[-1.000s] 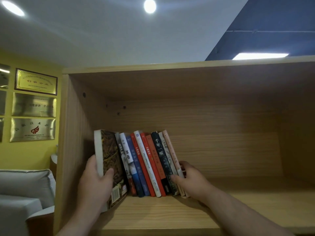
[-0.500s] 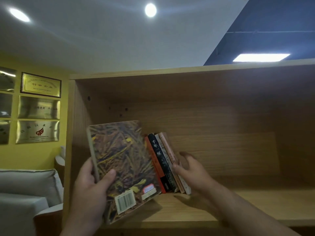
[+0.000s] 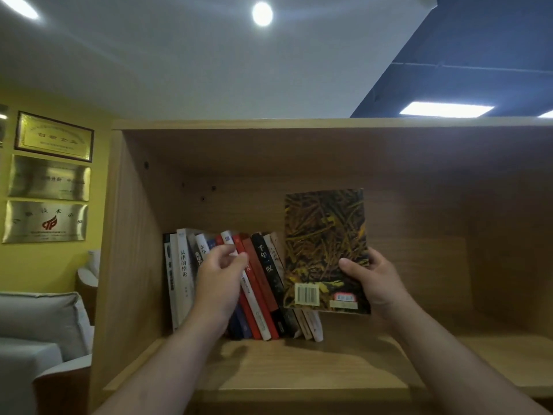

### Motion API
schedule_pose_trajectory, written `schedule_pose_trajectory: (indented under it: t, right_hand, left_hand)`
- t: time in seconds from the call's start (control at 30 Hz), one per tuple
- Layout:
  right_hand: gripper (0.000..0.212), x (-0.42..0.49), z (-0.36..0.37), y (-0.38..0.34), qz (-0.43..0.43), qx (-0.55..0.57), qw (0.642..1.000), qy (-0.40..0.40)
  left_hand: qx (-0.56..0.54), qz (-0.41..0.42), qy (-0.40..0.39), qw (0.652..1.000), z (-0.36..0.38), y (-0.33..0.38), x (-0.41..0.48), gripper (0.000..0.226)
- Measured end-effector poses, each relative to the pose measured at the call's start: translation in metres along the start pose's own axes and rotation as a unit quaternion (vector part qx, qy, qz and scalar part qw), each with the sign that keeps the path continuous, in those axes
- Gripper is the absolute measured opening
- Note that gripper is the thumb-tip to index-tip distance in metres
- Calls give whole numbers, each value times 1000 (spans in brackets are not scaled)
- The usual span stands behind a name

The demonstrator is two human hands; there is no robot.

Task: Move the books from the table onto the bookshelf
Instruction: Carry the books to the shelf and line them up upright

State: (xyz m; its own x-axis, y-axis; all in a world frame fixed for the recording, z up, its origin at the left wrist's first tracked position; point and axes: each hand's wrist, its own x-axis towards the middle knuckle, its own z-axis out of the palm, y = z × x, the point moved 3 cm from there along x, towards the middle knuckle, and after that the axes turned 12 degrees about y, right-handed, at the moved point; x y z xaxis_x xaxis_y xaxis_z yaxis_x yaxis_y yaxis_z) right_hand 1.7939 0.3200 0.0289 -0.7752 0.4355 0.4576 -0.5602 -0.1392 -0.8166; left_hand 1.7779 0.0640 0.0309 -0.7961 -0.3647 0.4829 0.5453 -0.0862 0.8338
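A person's right hand (image 3: 378,283) holds a dark, yellow-streaked book (image 3: 324,250) at a wooden bookshelf (image 3: 299,369).
The book is upright, barcode side facing out, raised above the shelf board at the right end of a leaning row of books (image 3: 263,295). The right hand grips its right edge, thumb on the cover. The left hand (image 3: 220,283) hovers before the row, fingers loosely curled, holding nothing.

We saw a pale wooden shelf (image 3: 299,363) carrying a row of books (image 3: 266,265) at its left end, near the side wall. The leftmost ones stood about upright. The others leaned left, spines facing out.
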Motion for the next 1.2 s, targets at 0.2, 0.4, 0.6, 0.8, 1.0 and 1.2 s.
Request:
schedule_pose_trajectory:
  t: [0.2, 0.4, 0.6, 0.8, 1.0, 1.2]
  right_hand:
    - [18, 13, -18, -3, -18, -15, 994, 105]
    - [22, 7, 0, 12, -107, -193, 969, 109]
    - [24, 5, 34, 52, -83, -302, 950, 1]
    - [38, -4, 45, 74, 11, -318, 941, -112]
    - [60, -1, 43, 81, 55, -344, 923, -164]
    - [78, 5, 41, 81, 94, -370, 902, -204]
  left_hand:
    - [163, -2, 178, 970, -58, -32, 28, 51]
    - [279, -55, 118, 952, -68, -57, 37, 62]
    - [364, -22, 138, 921, -60, -51, 43, 43]
    - [291, -66, 133, 945, -53, -53, 54, 27]
    - [95, -119, 84, 985, -48, -57, 56, 49]
    - [50, -84, 69, 993, -43, -59, 66, 63]
